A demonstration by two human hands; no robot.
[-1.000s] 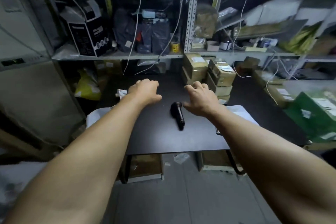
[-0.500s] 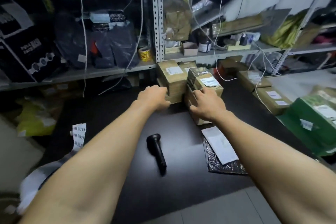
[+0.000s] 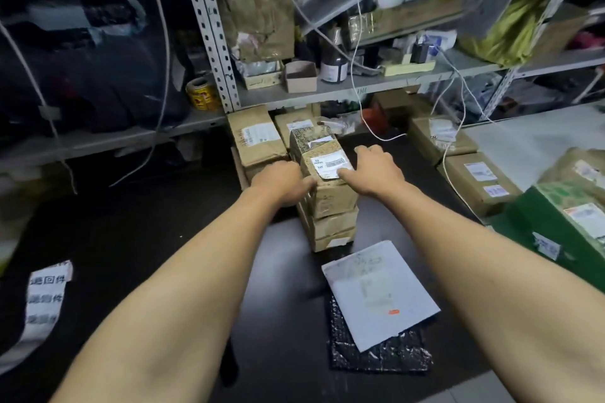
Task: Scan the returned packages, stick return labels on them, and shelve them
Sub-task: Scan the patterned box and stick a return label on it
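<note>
Two hands clasp the top package [image 3: 322,170] of the stack at frame centre: my left hand [image 3: 281,183] curls round its left edge, my right hand [image 3: 376,170] lies spread across its label side. Lifting unevenly could topple the boxes beneath [image 3: 332,226] onto the white envelope [image 3: 379,298].

We read only one text: the white label strip [image 3: 44,304] on the counter [image 3: 147,249] repeats Chinese characters ending in "回件". The package labels [image 3: 332,167] are too blurred for us.
</note>
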